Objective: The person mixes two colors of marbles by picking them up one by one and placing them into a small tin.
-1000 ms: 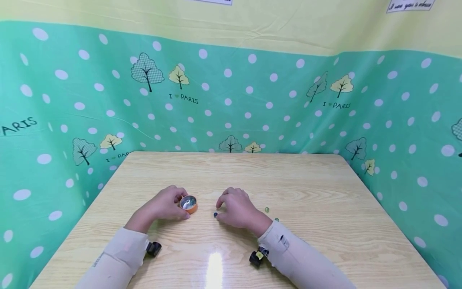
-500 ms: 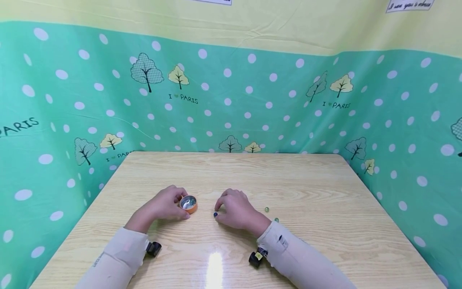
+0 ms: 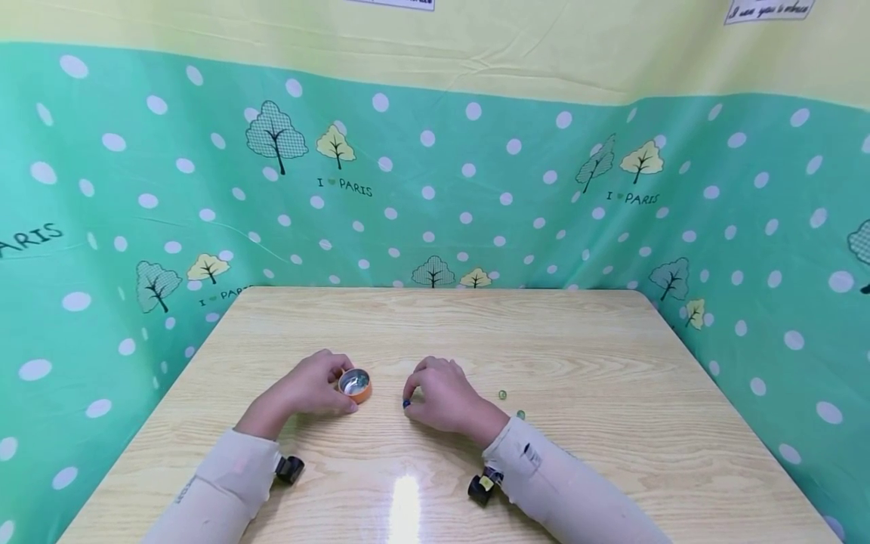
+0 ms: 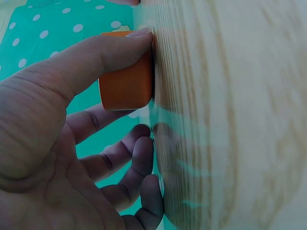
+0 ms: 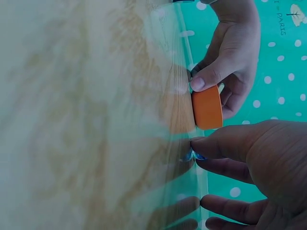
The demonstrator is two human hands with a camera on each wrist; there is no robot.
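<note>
My left hand [image 3: 316, 384] holds a small round orange tin [image 3: 363, 394] on the table, thumb on the near side and fingers behind it. Inside the tin's silvery bowl something glassy shows. In the left wrist view the thumb lies along the orange wall [image 4: 127, 88]. To the right of the tin, my right hand [image 3: 445, 397] pinches a blue glass marble [image 3: 406, 403] between thumb and forefinger, down at the tabletop. The right wrist view shows the marble [image 5: 198, 156] between those fingertips, the other fingers touching the wood.
Two green glass marbles lie right of my right hand: one farther back [image 3: 502, 394], the other [image 3: 520, 414] close by the right sleeve. The wooden table [image 3: 435, 325] ends at a green dotted curtain [image 3: 469, 196] behind and on both sides.
My right thumb and forefinger have closed on the blue marble, which stays in about the same spot. The left hand and the tin have not moved.
</note>
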